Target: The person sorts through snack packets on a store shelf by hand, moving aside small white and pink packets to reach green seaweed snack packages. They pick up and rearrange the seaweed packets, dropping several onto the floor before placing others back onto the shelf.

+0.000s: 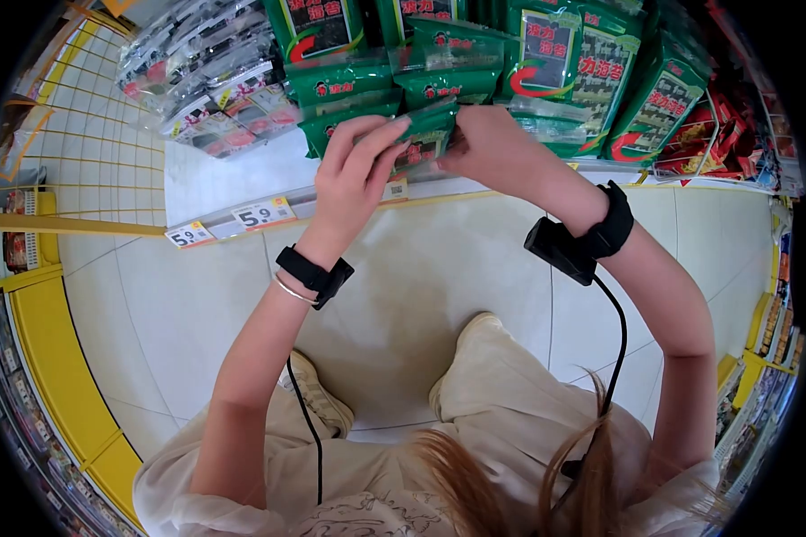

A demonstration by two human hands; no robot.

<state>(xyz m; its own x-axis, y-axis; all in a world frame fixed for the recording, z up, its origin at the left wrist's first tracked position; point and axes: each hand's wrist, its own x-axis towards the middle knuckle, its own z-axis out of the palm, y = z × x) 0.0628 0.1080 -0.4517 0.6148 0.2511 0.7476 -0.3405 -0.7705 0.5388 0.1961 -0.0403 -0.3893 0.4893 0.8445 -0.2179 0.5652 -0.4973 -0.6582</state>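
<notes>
A green seaweed packet is held between my two hands at the front of the shelf. My left hand grips its left side, fingers laid over the top face. On the packet's right end my right hand is closed, its fingertips partly hidden behind the hand. Right behind the held packet stand more green seaweed packets, some upright and some leaning. Each wrist wears a black strap with a small box and a cable.
Clear-wrapped packs fill the shelf's left side. Price tags line the front edge. A yellow wire rack stands left, and red packets sit in a basket at right. Pale floor tiles lie below.
</notes>
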